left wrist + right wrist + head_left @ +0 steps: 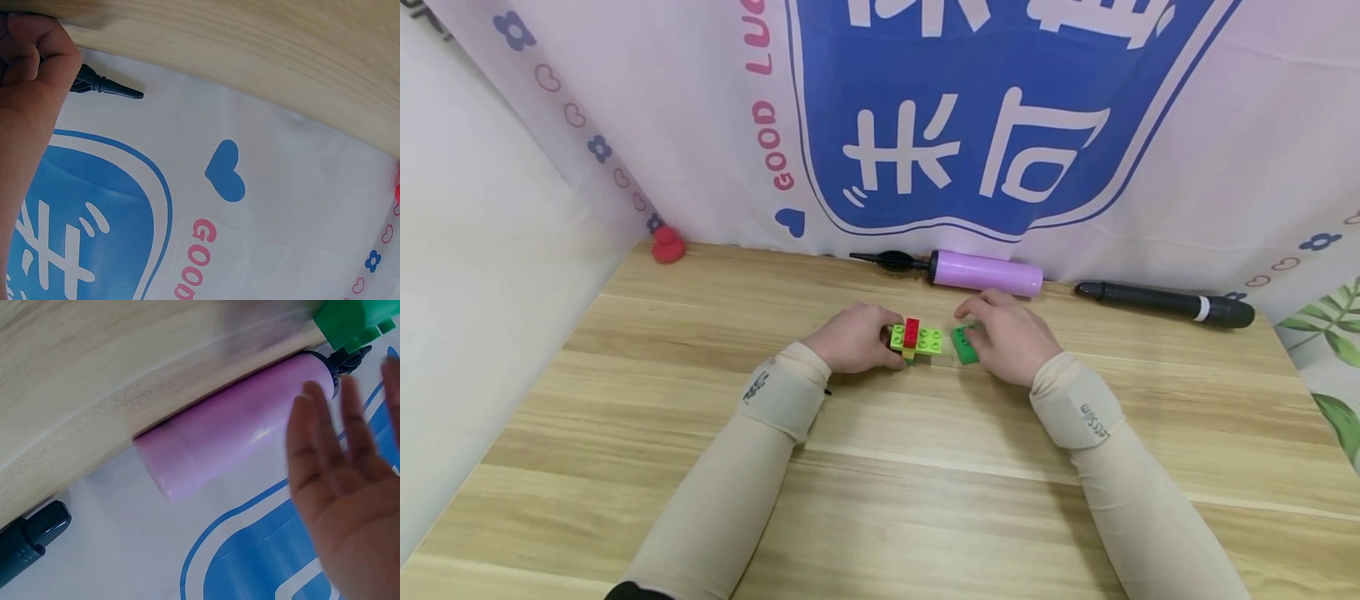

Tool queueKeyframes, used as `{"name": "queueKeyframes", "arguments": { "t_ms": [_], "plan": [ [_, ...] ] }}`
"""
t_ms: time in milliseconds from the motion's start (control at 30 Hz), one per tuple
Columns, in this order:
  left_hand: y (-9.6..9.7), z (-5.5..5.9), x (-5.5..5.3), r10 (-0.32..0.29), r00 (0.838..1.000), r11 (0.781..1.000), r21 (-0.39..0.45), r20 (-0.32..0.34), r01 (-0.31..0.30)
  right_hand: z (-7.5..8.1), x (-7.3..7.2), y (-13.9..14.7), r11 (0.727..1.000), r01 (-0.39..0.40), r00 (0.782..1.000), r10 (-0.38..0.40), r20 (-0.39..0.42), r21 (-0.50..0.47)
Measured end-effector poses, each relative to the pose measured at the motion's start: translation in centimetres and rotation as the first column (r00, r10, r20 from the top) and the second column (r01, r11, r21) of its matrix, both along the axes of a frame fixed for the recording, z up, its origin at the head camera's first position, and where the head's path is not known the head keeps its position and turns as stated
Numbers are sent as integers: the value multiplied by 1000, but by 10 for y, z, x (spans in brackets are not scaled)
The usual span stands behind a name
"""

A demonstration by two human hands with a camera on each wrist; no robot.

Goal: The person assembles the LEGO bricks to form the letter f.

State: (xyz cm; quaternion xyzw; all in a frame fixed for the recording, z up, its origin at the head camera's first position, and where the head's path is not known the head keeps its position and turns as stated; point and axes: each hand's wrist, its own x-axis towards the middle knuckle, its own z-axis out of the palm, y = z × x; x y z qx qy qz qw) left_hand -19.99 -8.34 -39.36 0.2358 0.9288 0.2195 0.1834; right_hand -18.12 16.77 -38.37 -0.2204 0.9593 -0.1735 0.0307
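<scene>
My left hand (856, 337) grips a small stack of toy building bricks by its left end, thumb in front and fingers behind. A lime-green brick (932, 342) tops that stack, with a red brick (912, 332) across it and bits of yellow and green below. Just right of it, a darker green brick (963, 347) sits apart from the stack. Over this brick is my right hand (1013, 340); the right wrist view has its fingers spread beside the green brick (353, 322), not curled round it. The left wrist view shows curled fingers (53, 44), the bricks hidden.
Along the back edge of the wooden table (880, 500) lie a purple hand pump (985, 273) with a black nozzle and a black microphone-like stick (1157, 302). A red rubber duck (667, 246) stands at the back left corner. Behind hangs a printed cloth (700, 125).
</scene>
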Motion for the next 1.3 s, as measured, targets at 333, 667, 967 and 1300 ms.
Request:
{"name": "queueKeyframes", "arguments": {
  "t_ms": [333,667,967,1300],
  "plan": [
    [0,-1,0,-3,1000,1000,9,-7,3,-1,2,-3,980,136,985,-149,84,144],
    [0,-2,0,3,1000,1000,3,5,-3,-4,1,-6,977,141,982,-158,98,162],
    [0,0,0,7,1000,1000,-2,7,-6,-1,-1,-5,988,120,987,-129,93,94],
    [0,0,0,7,1000,1000,4,12,-7,5,1,-7,982,88,996,-87,16,-168]
  ]
}}
